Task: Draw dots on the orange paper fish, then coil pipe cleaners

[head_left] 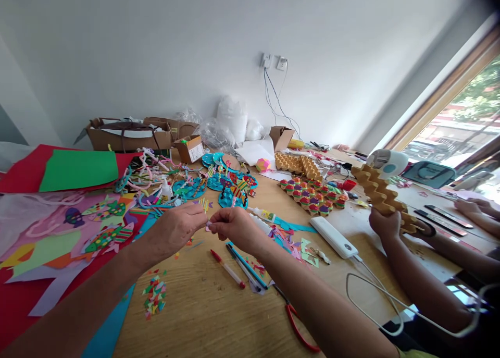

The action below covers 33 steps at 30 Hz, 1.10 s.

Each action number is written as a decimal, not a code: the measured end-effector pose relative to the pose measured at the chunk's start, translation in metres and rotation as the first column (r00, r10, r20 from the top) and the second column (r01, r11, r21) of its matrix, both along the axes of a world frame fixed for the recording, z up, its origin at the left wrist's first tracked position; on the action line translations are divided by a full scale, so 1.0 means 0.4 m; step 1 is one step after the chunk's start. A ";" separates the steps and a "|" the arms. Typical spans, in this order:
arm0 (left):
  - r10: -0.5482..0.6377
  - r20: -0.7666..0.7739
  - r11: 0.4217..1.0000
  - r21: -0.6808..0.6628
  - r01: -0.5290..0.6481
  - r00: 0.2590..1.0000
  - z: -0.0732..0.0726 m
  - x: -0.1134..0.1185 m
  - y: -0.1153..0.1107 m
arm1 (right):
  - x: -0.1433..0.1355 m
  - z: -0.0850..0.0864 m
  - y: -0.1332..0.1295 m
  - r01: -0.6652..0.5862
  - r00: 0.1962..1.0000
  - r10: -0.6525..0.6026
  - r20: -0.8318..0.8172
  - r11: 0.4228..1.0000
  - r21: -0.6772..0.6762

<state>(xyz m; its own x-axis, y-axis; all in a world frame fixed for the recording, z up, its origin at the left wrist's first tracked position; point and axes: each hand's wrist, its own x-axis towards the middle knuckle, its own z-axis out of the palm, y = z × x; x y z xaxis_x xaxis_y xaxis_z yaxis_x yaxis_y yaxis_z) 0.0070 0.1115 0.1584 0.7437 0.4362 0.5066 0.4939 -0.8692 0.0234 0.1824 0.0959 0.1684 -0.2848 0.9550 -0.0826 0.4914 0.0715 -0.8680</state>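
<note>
My left hand and my right hand meet above the wooden table, fingertips almost touching. Both are closed in a pinch around a small pale lilac piece, too small and too covered to name. Behind them lie blue painted discs with colourful paper fish on top. A red pen and blue pens rest on the table below my right hand. Red-handled scissors lie partly under my right forearm. Tiny paper scraps are heaped beneath my left forearm.
Coloured paper sheets and fish cut-outs cover the left side. Glue bottles, a painted egg carton and a white power bank with a cable stand rightward. A co-worker's hand holds an egg carton strip.
</note>
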 end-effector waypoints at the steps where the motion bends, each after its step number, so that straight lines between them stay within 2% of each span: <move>1: -0.007 -0.013 1.000 -0.010 0.007 1.000 -0.001 -0.003 0.000 | -0.001 -0.006 0.000 -0.007 1.000 0.006 -0.020 1.000 -0.015; 6: -0.046 -0.046 0.996 -0.075 0.043 0.998 -0.015 -0.017 -0.001 | 0.000 -0.057 0.011 -0.080 0.978 0.057 -0.200 0.991 -0.109; 11: -0.071 -0.088 0.991 -0.118 0.060 0.994 -0.038 -0.028 0.007 | 0.005 -0.112 0.033 -0.251 0.907 0.160 -0.390 0.948 -0.195; 14: -0.092 -0.135 0.988 -0.134 0.073 0.987 -0.042 -0.030 0.018 | -0.002 -0.125 0.034 -0.281 0.873 0.141 -0.467 0.928 -0.246; 17: -0.088 -0.154 0.979 -0.197 0.056 0.984 -0.029 -0.033 0.030 | -0.010 -0.131 0.031 -0.286 0.848 0.130 -0.513 0.928 -0.239; 20: -0.041 -0.045 0.950 -0.311 0.025 0.998 -0.008 -0.046 0.045 | -0.013 -0.138 0.029 -0.221 0.829 0.073 -0.554 0.954 -0.204; 22: 0.070 0.111 0.918 -0.397 -0.020 0.991 0.002 -0.060 0.052 | -0.013 -0.141 0.029 -0.153 0.804 0.003 -0.594 0.967 -0.203; 24: 0.225 0.294 0.857 -0.514 -0.044 0.929 0.005 -0.070 0.054 | -0.014 -0.140 0.029 -0.108 0.773 -0.051 -0.632 0.972 -0.210; 25: 0.295 0.376 0.807 -0.590 -0.019 0.878 0.003 -0.071 0.052 | -0.015 -0.138 0.029 -0.096 0.756 -0.069 -0.651 0.972 -0.215; 27: 0.379 0.499 0.678 -0.723 0.134 0.779 -0.007 -0.063 0.046 | -0.020 -0.132 0.027 -0.080 0.719 -0.100 -0.688 0.971 -0.225; 28: 0.387 0.518 0.587 -0.777 0.229 0.763 -0.014 -0.054 0.043 | -0.024 -0.129 0.026 -0.069 0.700 -0.115 -0.705 0.971 -0.227; 30: 0.371 0.555 0.453 -0.808 0.377 0.744 -0.028 -0.031 0.036 | -0.033 -0.122 0.024 -0.049 0.666 -0.131 -0.735 0.975 -0.219; 31: 0.362 0.553 0.398 -0.820 0.412 0.751 -0.034 -0.018 0.034 | -0.037 -0.119 0.022 -0.040 0.654 -0.130 -0.745 0.978 -0.206; 33: 0.415 0.573 0.348 -0.817 0.459 0.706 -0.042 0.002 0.033 | -0.045 -0.116 0.020 -0.031 0.648 -0.114 -0.753 0.984 -0.176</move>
